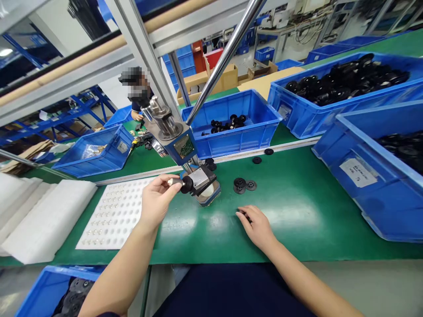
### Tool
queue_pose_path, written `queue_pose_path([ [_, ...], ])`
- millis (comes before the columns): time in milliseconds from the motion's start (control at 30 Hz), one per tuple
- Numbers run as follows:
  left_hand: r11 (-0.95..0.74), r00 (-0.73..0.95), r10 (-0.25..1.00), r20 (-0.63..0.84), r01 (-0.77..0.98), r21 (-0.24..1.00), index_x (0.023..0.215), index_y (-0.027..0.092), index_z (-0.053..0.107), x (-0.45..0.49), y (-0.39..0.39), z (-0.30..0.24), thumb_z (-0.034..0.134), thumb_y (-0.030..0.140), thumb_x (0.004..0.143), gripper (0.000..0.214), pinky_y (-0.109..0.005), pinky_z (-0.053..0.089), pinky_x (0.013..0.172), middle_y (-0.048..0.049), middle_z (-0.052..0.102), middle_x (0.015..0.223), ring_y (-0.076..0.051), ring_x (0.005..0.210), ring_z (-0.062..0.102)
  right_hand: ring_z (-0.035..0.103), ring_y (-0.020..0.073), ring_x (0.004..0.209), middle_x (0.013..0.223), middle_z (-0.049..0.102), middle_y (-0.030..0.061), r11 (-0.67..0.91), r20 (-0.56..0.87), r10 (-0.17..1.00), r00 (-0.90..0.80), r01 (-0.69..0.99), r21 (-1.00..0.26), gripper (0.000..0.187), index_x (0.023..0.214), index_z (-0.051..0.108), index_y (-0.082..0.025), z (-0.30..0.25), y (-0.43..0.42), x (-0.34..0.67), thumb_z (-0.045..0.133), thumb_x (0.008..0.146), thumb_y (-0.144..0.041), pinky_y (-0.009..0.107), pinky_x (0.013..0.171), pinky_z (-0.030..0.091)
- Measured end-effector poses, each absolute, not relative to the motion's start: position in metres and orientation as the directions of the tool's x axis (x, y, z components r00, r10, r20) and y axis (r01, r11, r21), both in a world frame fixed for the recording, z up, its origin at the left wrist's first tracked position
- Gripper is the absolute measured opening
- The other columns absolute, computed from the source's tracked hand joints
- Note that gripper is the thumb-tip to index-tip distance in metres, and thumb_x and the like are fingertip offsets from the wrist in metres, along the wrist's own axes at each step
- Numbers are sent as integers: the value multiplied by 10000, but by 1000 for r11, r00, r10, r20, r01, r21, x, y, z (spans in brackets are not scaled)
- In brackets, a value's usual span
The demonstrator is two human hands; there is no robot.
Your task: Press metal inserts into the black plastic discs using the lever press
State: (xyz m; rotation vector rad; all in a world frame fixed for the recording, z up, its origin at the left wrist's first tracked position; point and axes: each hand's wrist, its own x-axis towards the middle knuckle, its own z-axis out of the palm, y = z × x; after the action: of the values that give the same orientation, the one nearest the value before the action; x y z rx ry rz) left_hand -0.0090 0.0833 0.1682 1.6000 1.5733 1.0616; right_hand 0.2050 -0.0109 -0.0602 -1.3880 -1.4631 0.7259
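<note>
My left hand (157, 200) pinches a small motor (176, 181), a short grey cylinder with a pale end. A black wheel (187, 184) sits at the motor's far end, right beside the metal block (200, 178) on the base of a bench press (180, 143). Low over the green table (291, 215), my right hand (259, 229) has its fingers curled round a dark piece, apparently a black disc (243, 213), mostly hidden by them. Several black discs (239, 185) lie in a small group just beyond that hand.
Left of the press lies a white foam tray (114, 215) with rows of small parts. Blue bins with black parts stand behind (231, 141) and at the right (350, 176). Two loose discs lie near the rail (251, 157). A person (137, 105) is across the bench.
</note>
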Motion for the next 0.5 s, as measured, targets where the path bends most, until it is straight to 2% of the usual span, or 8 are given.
queue_pose_path([
  [133,-173,-4,980,198,464,868,785,164,685,7,111,168,849,467,629,378,-273,537,709,-21,698,801,-152,749,640,660,215,764,862,711,91,219,287,952,106,418,-881,299,961,691,-195,-67,-10,202,478,986,-404,371,695,570],
  [267,-152,74,988,133,447,881,851,155,694,12,121,157,833,484,657,407,-339,566,804,-74,758,914,-203,857,697,669,214,756,861,714,92,214,285,951,120,413,-885,301,946,695,-195,-71,-10,199,475,985,-397,376,696,575],
  [367,-130,81,991,104,472,872,899,139,708,14,123,150,809,487,686,419,-364,569,820,-97,772,910,-222,856,714,663,204,700,818,716,85,166,227,965,135,360,-918,358,906,707,-195,-67,-7,200,463,981,-446,359,650,568],
  [500,-87,74,996,59,478,874,919,117,727,13,124,144,793,460,704,411,-385,564,856,-127,781,960,-250,915,726,676,199,698,813,728,80,107,156,967,203,235,-966,392,906,728,-193,-25,18,217,497,953,-506,330,608,566],
])
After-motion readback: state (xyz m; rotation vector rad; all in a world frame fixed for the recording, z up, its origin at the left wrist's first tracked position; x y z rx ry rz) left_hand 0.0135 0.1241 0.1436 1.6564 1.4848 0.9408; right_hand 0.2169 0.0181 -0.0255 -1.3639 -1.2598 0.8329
